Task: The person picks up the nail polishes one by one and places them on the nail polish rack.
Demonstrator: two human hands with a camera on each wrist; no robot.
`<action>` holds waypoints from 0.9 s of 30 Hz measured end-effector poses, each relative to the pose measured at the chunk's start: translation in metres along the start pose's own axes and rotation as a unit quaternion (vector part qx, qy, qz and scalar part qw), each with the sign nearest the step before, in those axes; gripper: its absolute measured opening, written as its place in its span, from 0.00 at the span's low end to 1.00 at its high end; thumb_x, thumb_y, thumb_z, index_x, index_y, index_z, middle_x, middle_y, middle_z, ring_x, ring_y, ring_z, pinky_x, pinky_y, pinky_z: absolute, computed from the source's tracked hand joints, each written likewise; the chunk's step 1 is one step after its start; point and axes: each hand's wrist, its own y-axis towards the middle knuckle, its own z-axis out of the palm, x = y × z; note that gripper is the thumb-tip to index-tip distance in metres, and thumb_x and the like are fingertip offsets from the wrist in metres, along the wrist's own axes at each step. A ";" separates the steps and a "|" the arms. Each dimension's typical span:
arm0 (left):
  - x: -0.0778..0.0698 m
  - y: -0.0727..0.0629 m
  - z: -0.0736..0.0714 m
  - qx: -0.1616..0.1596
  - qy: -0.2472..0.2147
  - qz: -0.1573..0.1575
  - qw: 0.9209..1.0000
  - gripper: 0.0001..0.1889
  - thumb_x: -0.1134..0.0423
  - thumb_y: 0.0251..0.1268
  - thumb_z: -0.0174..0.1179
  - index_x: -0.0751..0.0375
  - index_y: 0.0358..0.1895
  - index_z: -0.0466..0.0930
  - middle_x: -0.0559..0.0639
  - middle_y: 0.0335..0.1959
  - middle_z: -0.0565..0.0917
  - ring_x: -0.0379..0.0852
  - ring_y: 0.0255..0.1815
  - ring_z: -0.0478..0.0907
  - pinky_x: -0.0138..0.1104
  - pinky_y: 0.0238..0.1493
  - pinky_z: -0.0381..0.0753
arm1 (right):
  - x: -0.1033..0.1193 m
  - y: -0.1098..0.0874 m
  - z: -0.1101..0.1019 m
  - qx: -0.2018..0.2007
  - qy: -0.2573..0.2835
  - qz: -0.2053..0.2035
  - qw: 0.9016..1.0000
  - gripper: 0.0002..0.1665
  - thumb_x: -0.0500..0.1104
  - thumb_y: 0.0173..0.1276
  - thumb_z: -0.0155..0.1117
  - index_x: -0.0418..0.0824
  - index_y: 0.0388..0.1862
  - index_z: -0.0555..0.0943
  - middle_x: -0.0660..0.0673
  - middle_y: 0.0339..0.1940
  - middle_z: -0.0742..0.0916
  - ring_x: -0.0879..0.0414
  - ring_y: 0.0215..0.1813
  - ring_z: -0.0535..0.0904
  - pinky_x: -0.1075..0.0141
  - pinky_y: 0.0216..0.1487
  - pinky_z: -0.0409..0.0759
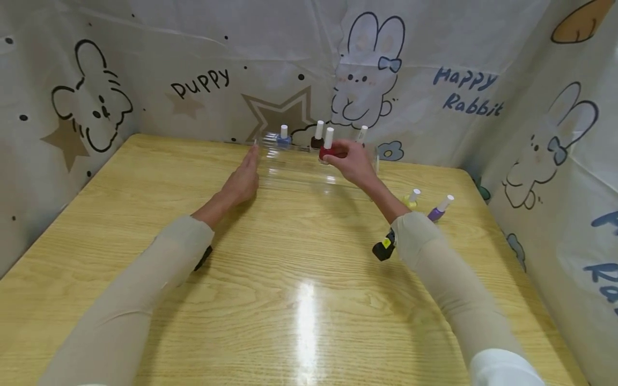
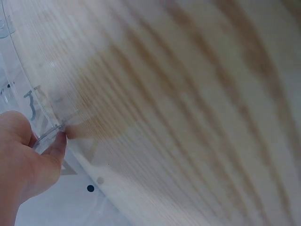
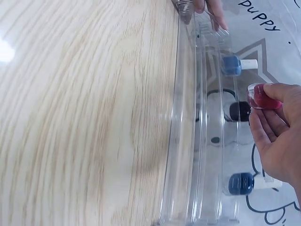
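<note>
Standing behind red bottle (image 1: 325,154): black bottle (image 1: 316,143)

i see the left arm (image 1: 127,300) and right arm (image 1: 454,289) stretched over the table (image 1: 299,241), slanting inward toward its far edge. the left hand (image 1: 243,181) points its fingers at that edge, pinching with the thumb; the right hand (image 1: 356,162), turned inward, pinches between thumb and bent fingers.

wood-grain tbl (image 1: 289,241) w/ white glare (image 1: 306,332), cartoon-print cloth (image 1: 280,45) at back & sides.
</note>
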 end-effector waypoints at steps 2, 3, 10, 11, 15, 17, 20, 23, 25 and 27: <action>0.000 0.001 0.000 0.002 0.007 -0.003 1.000 0.37 0.73 0.77 0.32 0.59 0.79 0.20 0.57 0.81 0.29 0.66 0.70 0.62 0.48 0.45 0.77 | 0.003 0.003 0.006 0.008 0.004 0.001 1.000 0.20 0.39 0.70 0.67 0.32 0.57 0.80 0.37 0.51 0.86 0.47 0.51 0.82 0.57 0.52 0.80; 0.001 0.002 0.001 0.002 0.010 -0.005 1.000 0.37 0.73 0.77 0.32 0.59 0.79 0.20 0.57 0.81 0.30 0.67 0.67 0.66 0.47 0.40 0.77 | 0.004 0.004 0.010 0.011 0.005 0.000 1.000 0.20 0.40 0.70 0.67 0.32 0.58 0.80 0.37 0.52 0.86 0.48 0.51 0.82 0.57 0.52 0.79; 0.001 0.001 0.001 0.001 0.008 -0.010 1.000 0.38 0.71 0.78 0.34 0.57 0.79 0.20 0.57 0.82 0.32 0.65 0.49 0.77 0.46 0.35 0.75 | 0.008 0.014 0.027 0.010 0.006 -0.009 1.000 0.20 0.39 0.71 0.67 0.32 0.59 0.80 0.38 0.52 0.86 0.48 0.51 0.82 0.58 0.53 0.79; 0.000 0.001 0.001 0.001 0.005 -0.010 1.000 0.38 0.71 0.78 0.34 0.57 0.79 0.20 0.57 0.82 0.31 0.66 0.50 0.76 0.47 0.36 0.75 | 0.008 0.015 0.029 0.010 0.005 -0.012 1.000 0.20 0.39 0.71 0.67 0.32 0.59 0.80 0.38 0.52 0.86 0.48 0.51 0.82 0.58 0.53 0.79; 0.000 0.001 0.000 0.001 0.004 -0.010 1.000 0.38 0.71 0.78 0.34 0.57 0.79 0.20 0.55 0.82 0.30 0.65 0.54 0.75 0.46 0.35 0.75 | 0.012 0.018 0.035 0.014 0.007 -0.020 1.000 0.20 0.39 0.72 0.66 0.33 0.59 0.80 0.38 0.52 0.86 0.49 0.50 0.82 0.59 0.52 0.80; -0.001 0.001 0.000 0.003 0.005 -0.013 1.000 0.38 0.71 0.78 0.35 0.56 0.79 0.20 0.55 0.81 0.30 0.63 0.43 0.77 0.44 0.30 0.75 | 0.013 0.020 0.039 0.018 0.013 -0.025 0.999 0.19 0.38 0.72 0.66 0.33 0.59 0.80 0.38 0.52 0.86 0.49 0.50 0.82 0.59 0.52 0.80; -0.001 0.001 -0.002 0.002 0.012 -0.012 1.000 0.38 0.71 0.78 0.36 0.57 0.79 0.20 0.55 0.81 0.30 0.61 0.38 0.77 0.42 0.29 0.75 | 0.015 0.023 0.045 0.021 0.015 -0.031 0.999 0.18 0.38 0.72 0.65 0.33 0.58 0.81 0.38 0.52 0.86 0.50 0.50 0.82 0.60 0.53 0.80; -0.001 0.001 -0.002 -0.002 0.017 -0.008 1.000 0.38 0.72 0.78 0.36 0.59 0.79 0.21 0.57 0.81 0.31 0.64 0.45 0.77 0.43 0.30 0.75 | 0.018 0.025 0.049 0.018 0.000 -0.036 0.999 0.18 0.39 0.72 0.65 0.33 0.58 0.81 0.38 0.52 0.86 0.49 0.51 0.82 0.60 0.53 0.79; -0.001 0.001 -0.001 -0.003 0.019 -0.005 1.000 0.38 0.72 0.78 0.36 0.60 0.79 0.22 0.58 0.81 0.31 0.66 0.51 0.76 0.43 0.31 0.75 | 0.019 0.027 0.051 0.015 -0.007 -0.037 0.999 0.19 0.39 0.72 0.66 0.33 0.58 0.81 0.38 0.51 0.86 0.49 0.50 0.82 0.60 0.52 0.79; 0.000 0.002 0.001 -0.001 0.018 -0.002 1.000 0.38 0.73 0.77 0.36 0.61 0.79 0.21 0.59 0.81 0.31 0.66 0.53 0.75 0.43 0.32 0.76 | 0.020 0.028 0.053 0.012 -0.007 -0.034 0.999 0.19 0.39 0.71 0.66 0.33 0.58 0.81 0.38 0.51 0.86 0.49 0.50 0.82 0.60 0.52 0.79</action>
